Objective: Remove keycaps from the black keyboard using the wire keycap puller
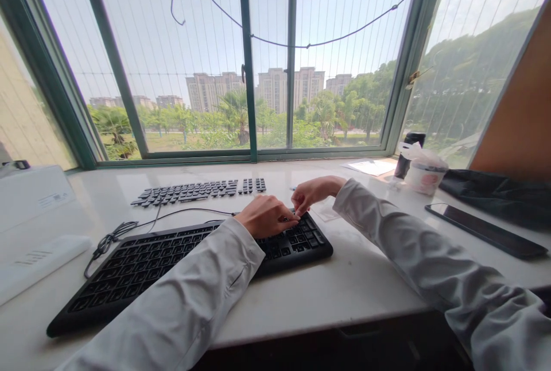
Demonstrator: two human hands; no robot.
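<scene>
A black keyboard [150, 262] lies at a slant across the white tabletop, its key wells bare over much of the left and middle. My left hand [267, 217] is closed over the right part of it, fingertips pinched near the number pad. From the far side my right hand [312, 193] reaches in, thumb and finger pinched and meeting the left fingertips. Whatever sits between the fingers is too small to make out. Behind the keyboard, loose black keycaps [193, 190] are laid out in keyboard order. The keyboard's cable [116, 233] is bundled at its left.
At the left stand a white box [37, 198] and a flat white package [43, 265]. To the right are a phone [484, 230], a bagged cup [425, 174], a black bottle [408, 155], papers [373, 167] and dark cloth [499, 196]. A window frame [249, 101] rises behind.
</scene>
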